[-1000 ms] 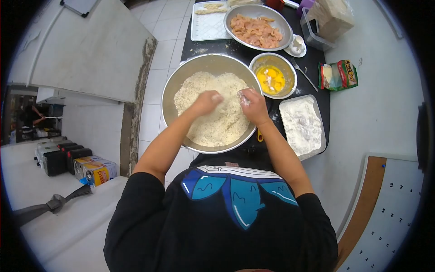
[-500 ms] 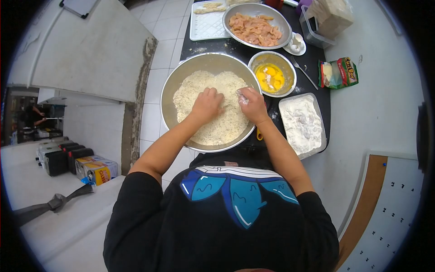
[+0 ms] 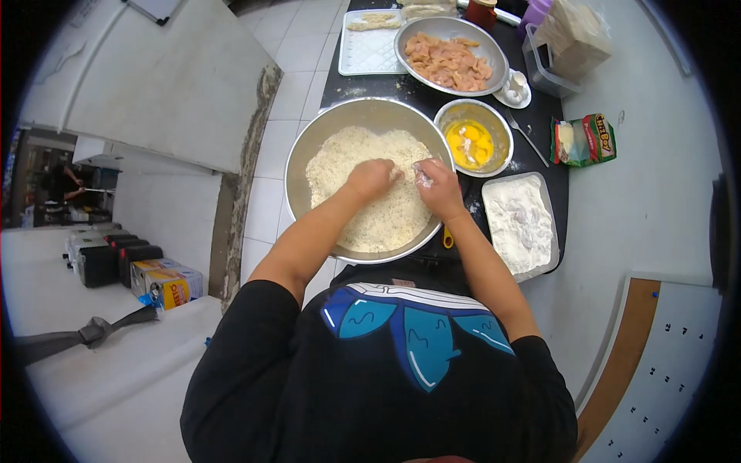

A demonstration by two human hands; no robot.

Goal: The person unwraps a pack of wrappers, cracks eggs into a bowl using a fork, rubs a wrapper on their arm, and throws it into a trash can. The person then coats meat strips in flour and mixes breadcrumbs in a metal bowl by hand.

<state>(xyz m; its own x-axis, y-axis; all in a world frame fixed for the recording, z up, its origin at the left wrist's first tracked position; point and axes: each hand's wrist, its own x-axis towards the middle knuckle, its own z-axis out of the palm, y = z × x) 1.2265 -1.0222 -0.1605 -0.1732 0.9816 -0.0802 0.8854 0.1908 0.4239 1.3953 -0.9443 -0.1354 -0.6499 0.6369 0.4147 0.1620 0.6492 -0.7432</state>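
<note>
A large metal bowl holds pale breadcrumbs. Over the crumbs, left of the bowl's middle, is my left hand, its fingers curled inward and their tips hidden. My right hand hovers at the bowl's right side with curled fingers coated in white; what they hold, if anything, is too small to tell. The two hands are apart. Beside the bowl stands a smaller metal bowl with egg yolks. A tray of white flour lies to the right of my right hand.
Behind are a bowl of raw meat pieces, a white tray, eggshells on a saucer, a fork and a green-red packet. A wall borders the right side. Another person is far left.
The whole view has shifted, with the table appearing slightly lower and further right. My left hand has turned and moved closer to my right hand, which stays at the bowl's right side.
</note>
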